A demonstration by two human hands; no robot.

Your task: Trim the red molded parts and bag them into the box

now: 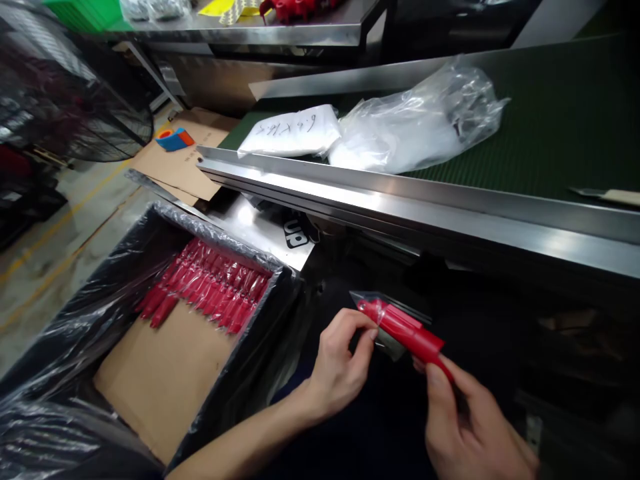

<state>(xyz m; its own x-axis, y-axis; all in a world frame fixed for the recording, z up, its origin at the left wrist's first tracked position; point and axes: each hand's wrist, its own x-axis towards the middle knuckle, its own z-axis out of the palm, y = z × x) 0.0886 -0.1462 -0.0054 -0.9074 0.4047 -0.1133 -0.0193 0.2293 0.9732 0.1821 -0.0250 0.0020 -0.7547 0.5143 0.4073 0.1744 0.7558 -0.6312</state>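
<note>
Ribbed green belt bearing a white packet, clear plastic bag beside it, pale-handled knife

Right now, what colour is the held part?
The held part is red, clearest in the head view.

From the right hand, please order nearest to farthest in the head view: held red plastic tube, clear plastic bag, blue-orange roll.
1. Held red plastic tube: in the right hand.
2. Clear plastic bag: ahead, on green belt.
3. Blue-orange roll: far left, on cardboard.
</note>
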